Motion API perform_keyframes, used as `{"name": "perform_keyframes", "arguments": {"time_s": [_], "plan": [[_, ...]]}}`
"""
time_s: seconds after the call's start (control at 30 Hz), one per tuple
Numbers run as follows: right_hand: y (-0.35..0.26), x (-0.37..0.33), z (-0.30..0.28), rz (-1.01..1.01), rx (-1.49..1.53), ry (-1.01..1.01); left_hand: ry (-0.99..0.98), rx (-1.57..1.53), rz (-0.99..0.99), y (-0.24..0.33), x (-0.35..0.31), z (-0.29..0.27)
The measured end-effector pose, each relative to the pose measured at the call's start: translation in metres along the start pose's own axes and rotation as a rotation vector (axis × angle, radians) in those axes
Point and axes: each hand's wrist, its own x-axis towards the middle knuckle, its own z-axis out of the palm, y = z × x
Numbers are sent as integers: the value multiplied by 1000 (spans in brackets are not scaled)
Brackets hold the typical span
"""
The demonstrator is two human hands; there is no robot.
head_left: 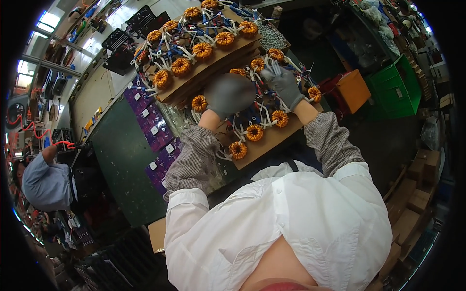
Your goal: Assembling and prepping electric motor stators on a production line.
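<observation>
My left hand (230,94), in a grey glove, is smeared over the near cardboard tray (264,148); its fingers do not show. Copper-wound ring coils surround it, one coil (199,103) just left of the wrist and another coil (238,72) partly hidden behind the hand. My right hand (284,85), also gloved in grey, reaches to the tray's far side. Its fingers are bent together among pale coil leads beside a coil (276,54); what they grip is too small to make out. More coils, such as one at the front (238,150), lie with white-sleeved leads and blue and red parts.
Behind, a raised cardboard tray (213,65) carries several more coils. Purple circuit boards (149,116) lie on the dark green bench (116,150) at left. To the right stand an orange bin (353,91) and a green crate (397,89). Another person (46,182) sits far left.
</observation>
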Motion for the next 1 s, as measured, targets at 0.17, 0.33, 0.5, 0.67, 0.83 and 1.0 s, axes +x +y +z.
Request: {"name": "perform_keyframes", "arguments": {"time_s": [0.17,0.33,0.5,0.67,0.83,1.0], "plan": [[21,-1,-49,-30,-126,176,-249,82,226,7,-11,-7],[36,-11,-63,-111,-18,153,-270,71,90,8,27,2],[30,-18,-59,-10,67,160,-310,197,221,11,65,27],[18,-2,-56,-128,-75,146,-531,303,295,19,68,35],[10,51,-31,-35,-545,46,-586,384,391,24,79,39],[33,62,-36,110,-715,-140,-317,219,430,5,69,38]]}}
